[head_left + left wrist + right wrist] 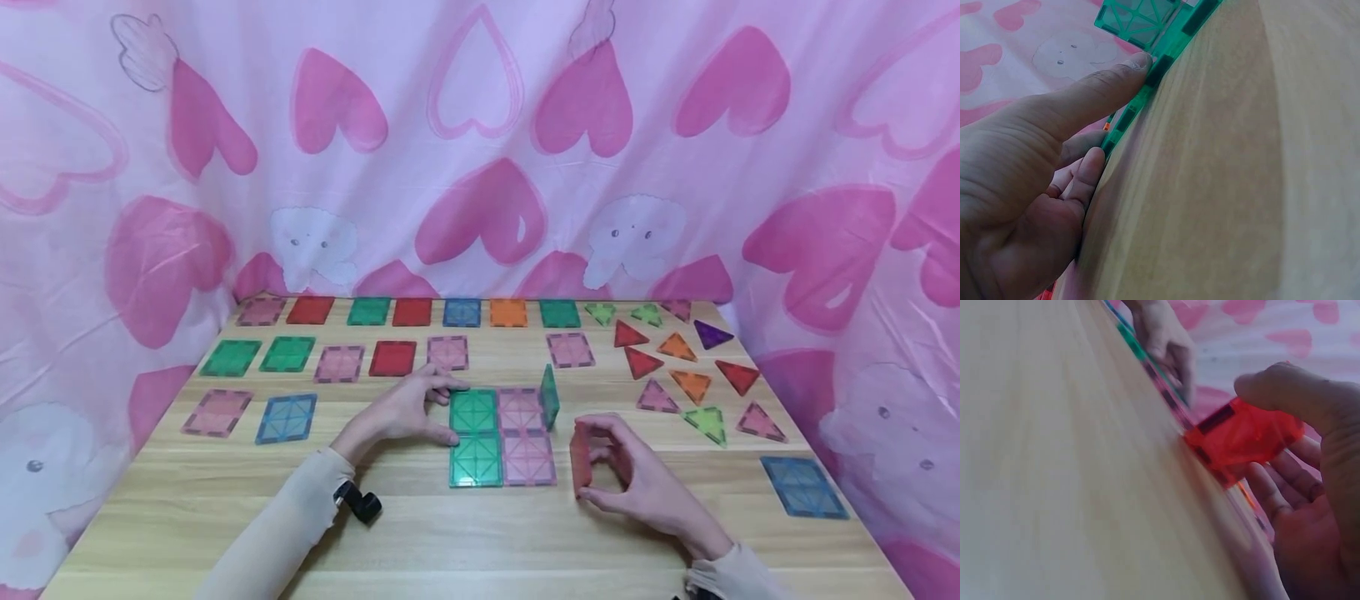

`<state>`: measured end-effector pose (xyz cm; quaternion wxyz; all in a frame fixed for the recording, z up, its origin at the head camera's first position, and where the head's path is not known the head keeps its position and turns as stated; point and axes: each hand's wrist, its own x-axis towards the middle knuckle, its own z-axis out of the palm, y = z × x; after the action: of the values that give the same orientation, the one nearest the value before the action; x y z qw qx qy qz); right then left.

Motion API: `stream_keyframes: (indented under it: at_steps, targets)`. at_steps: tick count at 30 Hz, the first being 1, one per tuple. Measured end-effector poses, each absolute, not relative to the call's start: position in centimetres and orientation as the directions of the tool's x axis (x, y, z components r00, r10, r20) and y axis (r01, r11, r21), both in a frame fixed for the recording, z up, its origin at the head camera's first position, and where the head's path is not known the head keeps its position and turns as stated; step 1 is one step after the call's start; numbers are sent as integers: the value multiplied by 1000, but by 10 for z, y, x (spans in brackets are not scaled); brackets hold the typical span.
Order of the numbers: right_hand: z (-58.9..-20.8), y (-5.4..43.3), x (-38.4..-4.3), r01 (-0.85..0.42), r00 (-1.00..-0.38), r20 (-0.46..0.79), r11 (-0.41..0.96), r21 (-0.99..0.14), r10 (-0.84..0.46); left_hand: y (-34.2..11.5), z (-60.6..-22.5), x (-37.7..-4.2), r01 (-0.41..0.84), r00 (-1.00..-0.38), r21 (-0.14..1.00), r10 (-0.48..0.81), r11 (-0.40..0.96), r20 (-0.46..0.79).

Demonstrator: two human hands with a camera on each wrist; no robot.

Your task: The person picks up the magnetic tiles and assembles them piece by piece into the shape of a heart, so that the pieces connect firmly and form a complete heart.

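Two green square magnetic tiles (476, 460) and two pink square tiles (528, 458) lie flat, edge to edge, as a two-by-two block. A further green tile (550, 397) stands upright at the block's far right edge. My left hand (401, 410) touches the left side of the green pair with thumb and fingertips; in the left wrist view the thumb (1104, 94) rests on a green edge. Right of the block, my right hand (637, 475) pinches a red magnetic tile (581, 460) between thumb and fingers. That red tile (1244, 440) is held upright, low by the tabletop.
Several square tiles (392, 358) in pink, red, green, blue and orange lie flat at the back and left. Several triangle tiles (690, 385) are spread at the back right. A blue tile (805, 487) lies near the right edge. A pink heart-print curtain (480, 208) surrounds the table.
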<state>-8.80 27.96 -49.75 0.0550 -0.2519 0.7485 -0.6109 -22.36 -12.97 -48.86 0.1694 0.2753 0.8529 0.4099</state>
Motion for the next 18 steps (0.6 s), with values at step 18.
stream_keyframes:
  at_steps: [18]
  targets:
    - [-503, 249, -106, -336, -859, 264, 94, -937, -438, -131, -486, -225, 330, -792, 792, 608, 513, -63]
